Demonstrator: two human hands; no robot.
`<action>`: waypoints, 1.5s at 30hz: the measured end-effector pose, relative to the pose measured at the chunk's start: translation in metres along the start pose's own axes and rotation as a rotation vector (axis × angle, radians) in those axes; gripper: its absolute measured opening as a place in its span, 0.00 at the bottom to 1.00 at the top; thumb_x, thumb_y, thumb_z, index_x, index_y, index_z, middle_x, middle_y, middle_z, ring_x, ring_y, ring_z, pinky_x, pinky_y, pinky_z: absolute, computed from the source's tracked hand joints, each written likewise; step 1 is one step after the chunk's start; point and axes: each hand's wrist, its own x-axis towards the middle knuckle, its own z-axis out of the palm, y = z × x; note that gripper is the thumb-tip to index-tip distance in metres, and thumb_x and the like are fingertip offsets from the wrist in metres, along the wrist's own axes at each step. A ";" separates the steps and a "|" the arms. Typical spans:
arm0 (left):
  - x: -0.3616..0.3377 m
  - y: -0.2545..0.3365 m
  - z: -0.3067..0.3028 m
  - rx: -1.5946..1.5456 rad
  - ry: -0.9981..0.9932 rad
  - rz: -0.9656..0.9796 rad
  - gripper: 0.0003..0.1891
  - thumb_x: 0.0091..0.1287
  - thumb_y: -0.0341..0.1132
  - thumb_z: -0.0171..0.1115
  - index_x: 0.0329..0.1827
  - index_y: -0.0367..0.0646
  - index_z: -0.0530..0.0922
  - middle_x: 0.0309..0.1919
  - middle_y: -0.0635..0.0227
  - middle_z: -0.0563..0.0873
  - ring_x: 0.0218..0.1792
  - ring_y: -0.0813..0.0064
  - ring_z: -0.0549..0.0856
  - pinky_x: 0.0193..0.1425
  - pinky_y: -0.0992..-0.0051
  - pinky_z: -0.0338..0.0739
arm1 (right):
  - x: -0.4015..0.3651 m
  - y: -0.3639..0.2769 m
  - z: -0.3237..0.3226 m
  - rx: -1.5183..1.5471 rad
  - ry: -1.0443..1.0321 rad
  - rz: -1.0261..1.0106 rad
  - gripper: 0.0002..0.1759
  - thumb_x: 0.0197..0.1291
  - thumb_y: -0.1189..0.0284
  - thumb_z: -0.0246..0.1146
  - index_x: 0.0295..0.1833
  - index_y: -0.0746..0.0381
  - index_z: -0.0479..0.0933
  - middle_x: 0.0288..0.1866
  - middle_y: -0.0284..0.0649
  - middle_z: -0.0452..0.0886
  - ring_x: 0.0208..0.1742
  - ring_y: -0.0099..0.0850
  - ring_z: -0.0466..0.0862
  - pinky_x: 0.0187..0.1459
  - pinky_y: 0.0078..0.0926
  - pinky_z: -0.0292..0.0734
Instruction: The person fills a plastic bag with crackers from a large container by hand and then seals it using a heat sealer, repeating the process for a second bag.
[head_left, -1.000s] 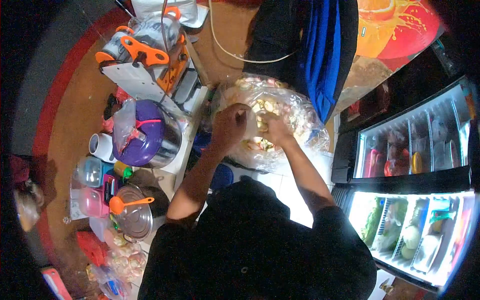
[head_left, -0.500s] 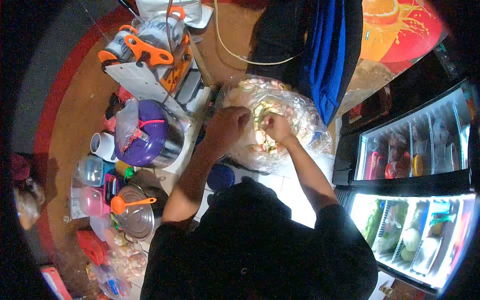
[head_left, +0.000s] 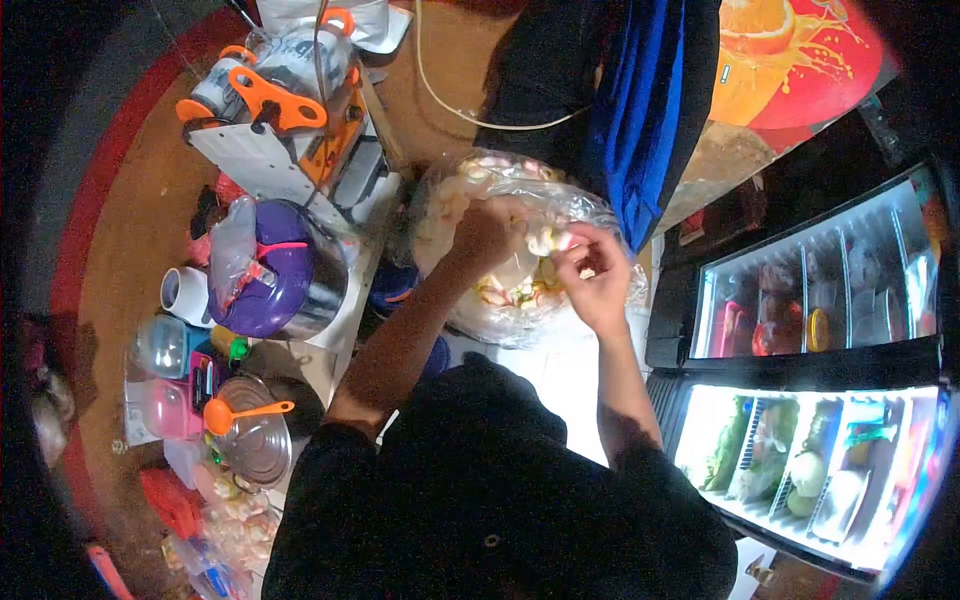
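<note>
A person in a black shirt point(head_left: 490, 500) bends over a big clear plastic bag point(head_left: 500, 330). The right hand point(head_left: 597, 283) pinches a small white and pink piece point(head_left: 547, 241) in its fingertips, over the bag. The left hand point(head_left: 485, 232) is over the bag too, fingers bent, but I can't tell if it grips anything. More pale pieces point(head_left: 505, 292) sit in the bag. To the left is a pot with a purple lid point(head_left: 285, 285). Past the bag hangs blue cloth point(head_left: 645, 120).
</note>
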 end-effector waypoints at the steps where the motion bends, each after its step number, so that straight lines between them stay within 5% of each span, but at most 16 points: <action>1: 0.002 -0.001 0.001 -0.063 -0.018 -0.014 0.06 0.56 0.34 0.67 0.35 0.45 0.85 0.30 0.56 0.87 0.34 0.56 0.87 0.41 0.63 0.82 | 0.000 -0.014 -0.001 -0.184 -0.076 -0.050 0.16 0.51 0.83 0.66 0.47 0.62 0.80 0.37 0.36 0.83 0.31 0.19 0.81 0.30 0.16 0.74; 5: 0.001 0.003 -0.010 -0.295 -0.136 0.068 0.06 0.56 0.34 0.67 0.33 0.42 0.85 0.31 0.55 0.88 0.35 0.58 0.88 0.42 0.65 0.81 | 0.001 -0.007 -0.004 -0.459 -0.205 -0.242 0.13 0.53 0.76 0.67 0.47 0.61 0.80 0.41 0.44 0.84 0.32 0.36 0.84 0.34 0.30 0.79; 9: -0.002 -0.009 -0.004 -0.228 -0.166 0.028 0.06 0.56 0.34 0.67 0.33 0.41 0.85 0.30 0.54 0.88 0.34 0.57 0.88 0.43 0.65 0.81 | 0.002 -0.011 -0.003 -0.422 -0.268 -0.165 0.12 0.55 0.75 0.67 0.47 0.62 0.80 0.41 0.44 0.84 0.32 0.34 0.84 0.34 0.29 0.79; 12: -0.004 -0.020 -0.002 -0.232 -0.172 -0.035 0.10 0.61 0.35 0.64 0.37 0.36 0.85 0.32 0.55 0.88 0.34 0.69 0.87 0.41 0.70 0.80 | 0.002 -0.004 0.001 -0.318 -0.195 -0.113 0.12 0.57 0.74 0.67 0.47 0.62 0.80 0.41 0.44 0.85 0.32 0.33 0.85 0.33 0.28 0.79; 18: 0.000 -0.023 -0.013 -0.087 -0.176 0.137 0.13 0.64 0.37 0.60 0.36 0.34 0.84 0.31 0.52 0.88 0.34 0.64 0.88 0.44 0.68 0.80 | 0.002 -0.013 0.006 -0.404 -0.299 -0.014 0.08 0.59 0.75 0.65 0.45 0.64 0.81 0.40 0.46 0.85 0.36 0.35 0.86 0.36 0.29 0.80; 20: 0.000 -0.018 -0.018 -0.089 -0.305 0.072 0.13 0.65 0.37 0.59 0.36 0.35 0.85 0.31 0.51 0.87 0.34 0.61 0.88 0.45 0.67 0.80 | 0.005 0.008 0.006 -0.367 -0.408 -0.287 0.09 0.61 0.76 0.65 0.46 0.64 0.82 0.41 0.44 0.85 0.32 0.26 0.82 0.33 0.21 0.76; 22: -0.005 -0.020 -0.014 -0.112 -0.228 0.058 0.12 0.65 0.37 0.59 0.35 0.36 0.85 0.31 0.52 0.87 0.34 0.61 0.88 0.45 0.67 0.80 | 0.009 0.000 0.003 -0.374 -0.453 -0.304 0.10 0.61 0.76 0.63 0.48 0.65 0.81 0.44 0.45 0.84 0.37 0.27 0.83 0.36 0.23 0.77; 24: -0.009 -0.021 -0.015 -0.135 -0.151 0.043 0.12 0.66 0.37 0.58 0.34 0.36 0.85 0.30 0.52 0.87 0.34 0.60 0.88 0.45 0.66 0.80 | 0.010 -0.008 0.001 -0.276 -0.418 -0.001 0.10 0.61 0.78 0.62 0.47 0.66 0.81 0.47 0.45 0.84 0.42 0.28 0.84 0.37 0.25 0.78; 28: -0.013 -0.008 -0.043 -0.013 -0.106 -0.034 0.11 0.65 0.37 0.59 0.35 0.39 0.84 0.32 0.52 0.87 0.36 0.56 0.87 0.45 0.63 0.80 | 0.023 0.046 0.001 -0.420 -0.304 -0.003 0.10 0.60 0.80 0.61 0.47 0.67 0.81 0.48 0.45 0.84 0.42 0.28 0.85 0.38 0.23 0.80; 29: -0.017 -0.001 -0.048 -0.056 -0.055 -0.068 0.10 0.64 0.37 0.59 0.35 0.41 0.84 0.32 0.52 0.86 0.35 0.52 0.86 0.44 0.60 0.80 | 0.024 0.069 0.003 -0.394 -0.430 0.153 0.19 0.53 0.74 0.67 0.53 0.65 0.80 0.48 0.51 0.82 0.49 0.42 0.84 0.50 0.35 0.79; 30: -0.021 -0.001 -0.048 -0.054 -0.058 -0.068 0.10 0.64 0.37 0.59 0.35 0.41 0.84 0.32 0.52 0.86 0.35 0.52 0.86 0.44 0.60 0.80 | 0.026 0.089 0.009 -0.393 -0.429 0.154 0.19 0.53 0.74 0.67 0.53 0.65 0.80 0.48 0.51 0.82 0.49 0.42 0.84 0.50 0.35 0.79; 32: -0.030 -0.002 -0.046 -0.069 -0.093 -0.108 0.09 0.65 0.36 0.59 0.35 0.42 0.84 0.32 0.54 0.87 0.36 0.52 0.86 0.45 0.60 0.80 | 0.026 0.119 0.027 -0.643 -0.747 0.058 0.35 0.47 0.66 0.72 0.63 0.61 0.73 0.61 0.52 0.75 0.62 0.46 0.75 0.63 0.41 0.72; 35: -0.039 -0.009 -0.039 -0.005 -0.079 -0.137 0.08 0.65 0.36 0.59 0.35 0.42 0.84 0.33 0.55 0.87 0.36 0.53 0.87 0.44 0.60 0.80 | 0.014 0.129 0.058 -1.007 -0.694 0.050 0.49 0.40 0.58 0.76 0.70 0.57 0.65 0.70 0.51 0.66 0.70 0.52 0.64 0.69 0.46 0.64; 39: -0.046 -0.017 -0.039 -0.007 -0.079 -0.202 0.08 0.64 0.35 0.61 0.37 0.41 0.84 0.34 0.54 0.87 0.37 0.53 0.87 0.44 0.60 0.81 | 0.012 0.134 0.079 -1.116 -0.881 0.026 0.50 0.40 0.53 0.76 0.70 0.54 0.63 0.70 0.49 0.63 0.69 0.54 0.63 0.68 0.48 0.65; 45: -0.053 -0.017 -0.047 -0.073 0.006 -0.155 0.07 0.64 0.34 0.62 0.38 0.41 0.84 0.35 0.54 0.87 0.38 0.53 0.87 0.44 0.61 0.81 | 0.002 0.131 0.079 -1.158 -0.794 0.042 0.41 0.46 0.56 0.72 0.67 0.53 0.67 0.70 0.47 0.63 0.68 0.51 0.65 0.66 0.44 0.67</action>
